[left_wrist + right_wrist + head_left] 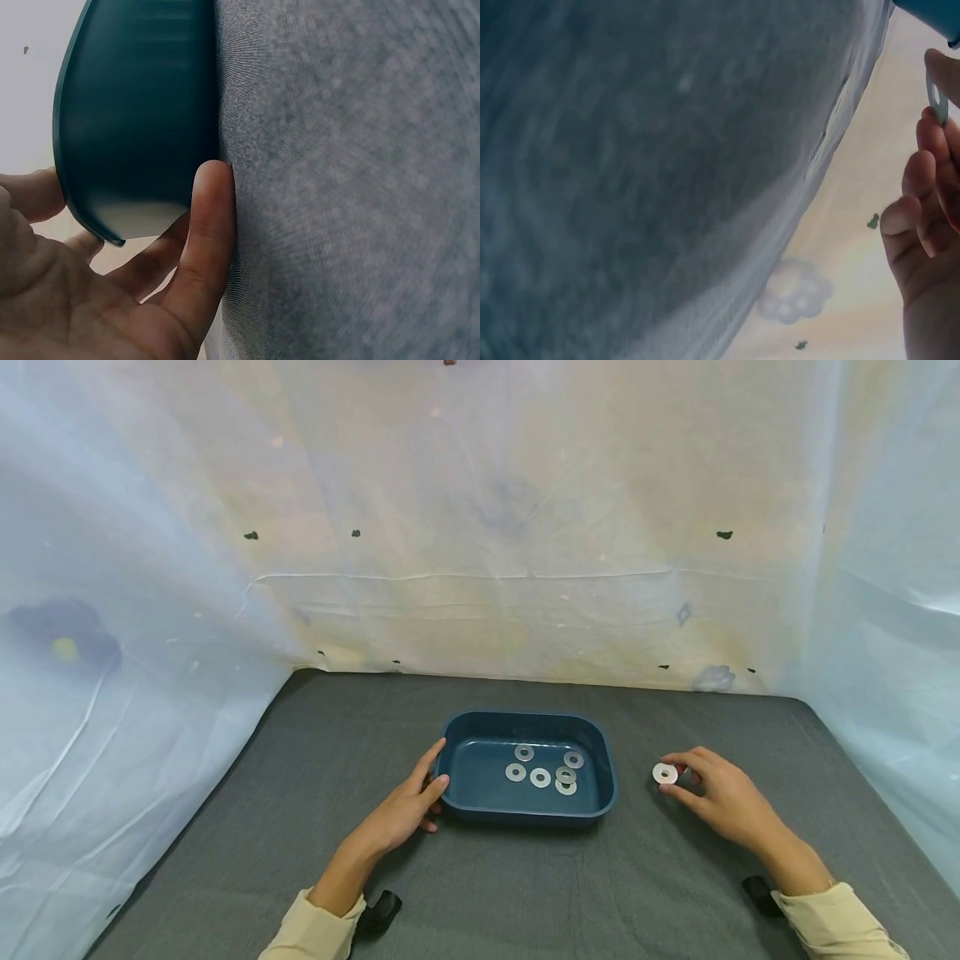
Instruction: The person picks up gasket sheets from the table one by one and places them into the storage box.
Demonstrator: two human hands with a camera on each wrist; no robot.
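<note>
A dark blue rectangular tray (480,814) lies on the grey cloth, with several flat metal washers (540,777) spread in its middle and right part. Two of these washers overlap. At the tray's left end, my left hand (405,806) grips the rim and wall, thumb over the edge; the left wrist view shows its fingers against the outside of the tray (142,112). To the right of the tray, my right hand (720,797) pinches one washer (664,765) between thumb and fingertips, above the cloth. That washer (937,101) appears nearly edge-on in the right wrist view.
Grey cloth (525,893) covers the table. Pale patterned sheets hang behind (525,527) and along the left (150,652) and right sides. A black band (378,914) sits at each wrist, below the light sleeves.
</note>
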